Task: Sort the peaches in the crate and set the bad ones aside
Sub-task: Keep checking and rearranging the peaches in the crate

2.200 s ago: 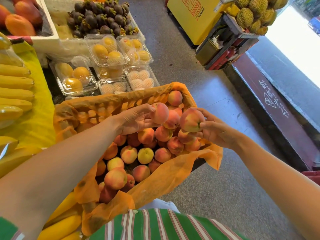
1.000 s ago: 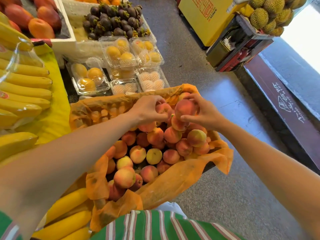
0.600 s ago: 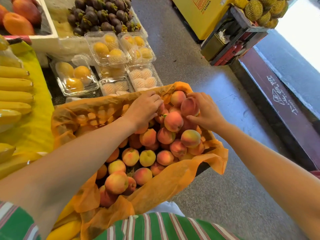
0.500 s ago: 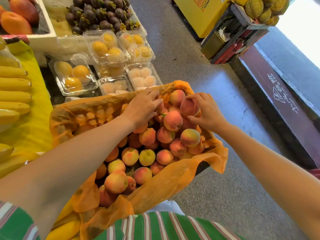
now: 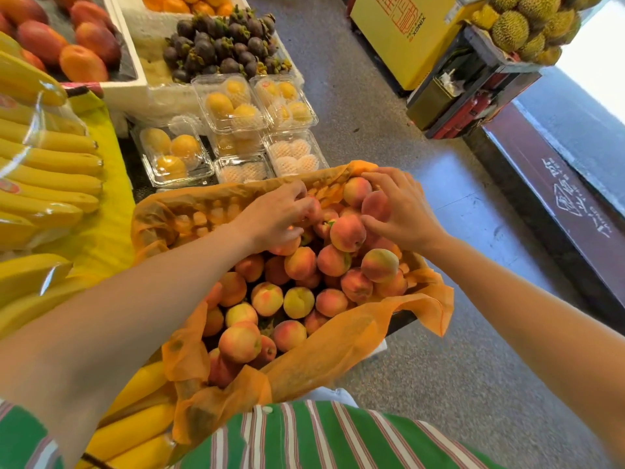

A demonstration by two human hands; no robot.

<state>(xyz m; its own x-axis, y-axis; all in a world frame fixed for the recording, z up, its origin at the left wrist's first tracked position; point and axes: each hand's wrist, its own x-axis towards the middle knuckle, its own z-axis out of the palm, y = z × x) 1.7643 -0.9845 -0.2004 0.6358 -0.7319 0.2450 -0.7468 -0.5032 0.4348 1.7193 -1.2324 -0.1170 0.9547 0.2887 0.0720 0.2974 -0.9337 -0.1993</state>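
Between the bananas (image 5: 50, 164) on the left and the floor (image 5: 439, 384) on the right sits the crate (image 5: 399, 321). It is lined with an orange liner (image 5: 338, 343) and about full of peaches (image 5: 299, 301), heaped highest at the far right.

The step in hand looks like checking fruit at the far end, with most of the heap yet to be gone through. To do it well, each peach should be lifted clear rather than dug out. It should be rolled through a full turn so the underside shows, and felt with the pads only, since ripe skin will likely bruise under a squeeze. Working from the far heap toward the near end would keep checked and unchecked fruit apart. Where rejects should go is not evident.

Both forearms reach from the near edge to the far end. The left hand (image 5: 274, 214) lies palm down against the far wall, fingers bent into the fruit. Whether its grip has closed on a peach I cannot tell, as the fingertips are hidden. The right hand (image 5: 406, 214) is turned palm-left, its grip closed around a pink peach (image 5: 373, 204) at the top of the heap. The thumb is on the near side and the fingers arch over the far side.
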